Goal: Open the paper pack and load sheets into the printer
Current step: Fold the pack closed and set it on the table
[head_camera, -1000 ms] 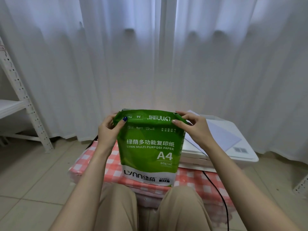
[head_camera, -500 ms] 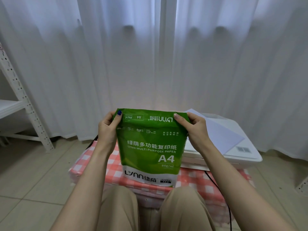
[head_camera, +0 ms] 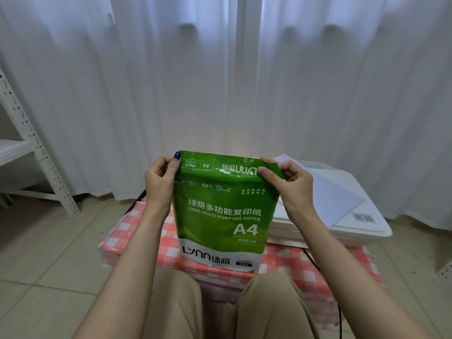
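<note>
Since 0.5 s ago the top right flap of the green A4 paper pack [head_camera: 220, 211] has peeled outward under the right hand [head_camera: 291, 187]. Pack is upright over the red-checked cloth [head_camera: 137, 231], label facing the camera, between the 2 hands. Left hand [head_camera: 159, 182] grips the top left corner, thumb on the front; right hand pinches the loosened flap. White printer [head_camera: 362, 228] sits just behind-right of the pack, with 1 loose sheet [head_camera: 337, 199] on its lid.
</note>
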Tool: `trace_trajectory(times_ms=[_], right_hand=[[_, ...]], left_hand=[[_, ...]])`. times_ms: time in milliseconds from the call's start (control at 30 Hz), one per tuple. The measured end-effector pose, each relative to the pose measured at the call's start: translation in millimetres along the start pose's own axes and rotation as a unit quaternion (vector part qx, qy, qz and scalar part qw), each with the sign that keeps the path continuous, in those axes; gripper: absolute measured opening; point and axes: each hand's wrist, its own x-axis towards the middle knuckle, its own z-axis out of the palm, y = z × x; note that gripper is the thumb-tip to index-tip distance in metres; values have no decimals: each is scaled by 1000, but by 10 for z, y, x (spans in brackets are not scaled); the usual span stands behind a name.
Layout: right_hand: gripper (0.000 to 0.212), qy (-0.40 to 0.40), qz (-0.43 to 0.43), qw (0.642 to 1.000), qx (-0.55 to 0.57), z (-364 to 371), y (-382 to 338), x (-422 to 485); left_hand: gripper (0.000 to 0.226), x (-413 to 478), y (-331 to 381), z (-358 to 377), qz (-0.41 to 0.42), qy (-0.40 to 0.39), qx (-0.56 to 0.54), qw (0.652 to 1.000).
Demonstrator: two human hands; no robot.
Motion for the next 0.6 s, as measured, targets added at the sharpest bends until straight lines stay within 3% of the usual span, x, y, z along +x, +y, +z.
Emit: trace_trajectory(times_ms=[233, 433, 600], right_hand=[[28, -25, 20, 999, -6, -51, -106, -36], [38, -69, 51, 993, -80, 88, -165, 9], [42, -51, 32, 982, -178, 161, -171, 57]], left_hand=[[18, -6, 73, 31, 0, 5, -18, 1000], [16, 2, 149, 12, -8, -11, 16, 1000], [20, 23, 199, 7, -14, -26, 46, 998]])
